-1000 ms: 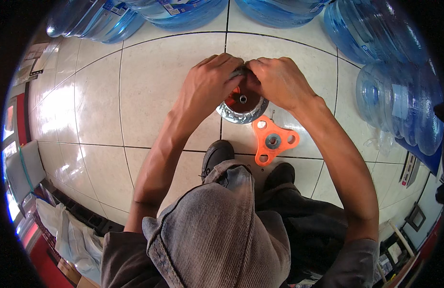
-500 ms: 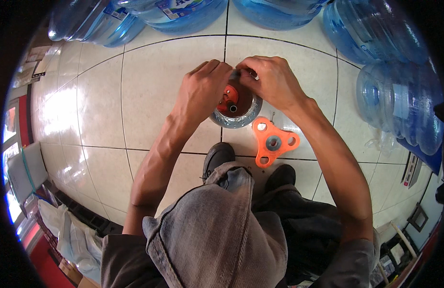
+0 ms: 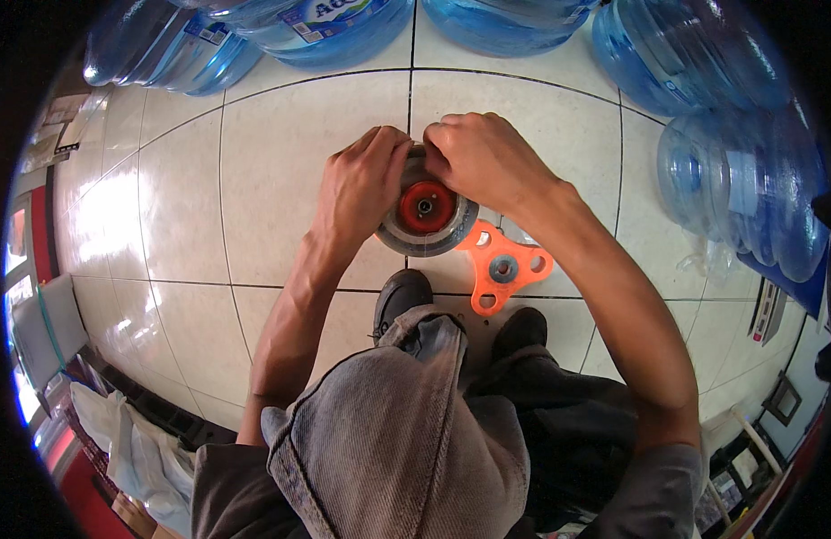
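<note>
A round roll [image 3: 426,245] with a grey, shiny, see-through-looking outer ring is between my hands, its end face toward me. A red round hub [image 3: 444,216] with a small central hole sits in its middle. My left hand [image 3: 363,182] is closed at the roll's far left rim, fingertips curled over it. At the far right rim my right hand [image 3: 489,160] is closed too, its fingers pinched near the edge. Exactly what the fingertips grip is hidden. An orange three-armed piece [image 3: 488,280] with a grey metal centre lies on the floor, right of and nearer than the roll.
Large blue water bottles [image 3: 330,36] line the far side, and more bottles [image 3: 743,184] lie at the right. My shoes [image 3: 404,292] are on the tiled floor [image 3: 307,162] just nearer than the roll. White sacks [image 3: 141,458] lie at the lower left.
The roll has tilted and shifted slightly nearer and left in view. Its end face now shows the red hub head-on, where its brown inner wall showed before. Both hands moved with it.
</note>
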Available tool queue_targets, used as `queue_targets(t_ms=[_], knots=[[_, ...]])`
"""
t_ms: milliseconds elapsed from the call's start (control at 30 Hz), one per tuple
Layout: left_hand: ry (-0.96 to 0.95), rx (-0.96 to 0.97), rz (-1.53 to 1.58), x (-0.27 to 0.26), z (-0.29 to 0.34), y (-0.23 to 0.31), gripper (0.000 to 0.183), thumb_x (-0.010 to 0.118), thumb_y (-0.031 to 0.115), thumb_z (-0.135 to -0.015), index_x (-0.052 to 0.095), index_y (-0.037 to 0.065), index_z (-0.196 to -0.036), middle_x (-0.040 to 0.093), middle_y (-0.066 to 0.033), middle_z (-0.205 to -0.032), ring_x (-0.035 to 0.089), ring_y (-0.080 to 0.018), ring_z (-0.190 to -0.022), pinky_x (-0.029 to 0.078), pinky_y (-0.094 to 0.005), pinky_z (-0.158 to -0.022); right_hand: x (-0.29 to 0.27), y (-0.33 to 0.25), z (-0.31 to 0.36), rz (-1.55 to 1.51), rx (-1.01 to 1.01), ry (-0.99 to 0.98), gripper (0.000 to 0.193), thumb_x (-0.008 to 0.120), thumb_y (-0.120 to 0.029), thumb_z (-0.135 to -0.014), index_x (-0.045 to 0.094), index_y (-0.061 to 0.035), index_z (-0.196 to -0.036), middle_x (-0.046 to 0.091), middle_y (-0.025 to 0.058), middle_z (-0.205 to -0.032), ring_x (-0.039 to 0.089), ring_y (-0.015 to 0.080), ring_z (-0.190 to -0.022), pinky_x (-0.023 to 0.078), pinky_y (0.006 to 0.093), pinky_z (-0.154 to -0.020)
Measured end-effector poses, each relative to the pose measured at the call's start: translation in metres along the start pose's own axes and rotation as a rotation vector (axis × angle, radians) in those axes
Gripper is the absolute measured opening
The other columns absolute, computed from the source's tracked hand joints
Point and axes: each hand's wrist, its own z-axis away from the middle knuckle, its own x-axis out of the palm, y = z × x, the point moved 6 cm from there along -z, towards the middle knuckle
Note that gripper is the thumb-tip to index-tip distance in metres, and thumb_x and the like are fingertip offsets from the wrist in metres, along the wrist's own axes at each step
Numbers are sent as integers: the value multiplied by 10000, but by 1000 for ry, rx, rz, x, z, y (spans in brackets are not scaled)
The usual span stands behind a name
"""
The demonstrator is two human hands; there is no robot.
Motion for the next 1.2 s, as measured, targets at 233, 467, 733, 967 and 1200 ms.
queue_targets(t_ms=[233,467,733,967,1200], knots=[[302,-214,61,-12,15,-32,103,628,97,-971,640,-4,-986,717,-136,-817,716,-221,-692,565,-342,-667,6,35,14,-480,372,229,189,572,-110,-976,697,30,-998,724,142,-848,691,225,-704,562,339,-646],[485,-736,885,13,66,-89,200,638,151,-999,650,-47,-1025,716,-90,-890,685,-142,-823,578,-338,-752,43,64,38,-935,781,167,241,514,-101,-1016,685,54,-1083,712,94,-839,710,165,-711,591,304,-677],[517,-925,1307,39,120,-103,131,630,128,-1005,643,1,-1029,670,-57,-905,648,-134,-813,571,-370,-902,68,70,47,-1012,875,214,230,490,-77,-1030,651,63,-1116,673,97,-825,675,154,-689,582,308,-675],[553,-763,1395,42,129,-52,205,553,24,-1010,600,-4,-1208,634,-67,-1036,620,-148,-1000,510,-365,-1025,69,62,63,-1181,901,410,278,412,-35,-1021,652,37,-1143,614,60,-788,616,132,-656,559,300,-667],[238,-118,-10,-9,93,-4,823,856,253,-737,465,38,-1428,567,-167,-1261,498,-318,-1256,377,-532,-1102,52,55,50,-1086,699,344,309,422,-70,-1021,686,3,-1163,634,70,-911,625,140,-885,540,304,-821]])
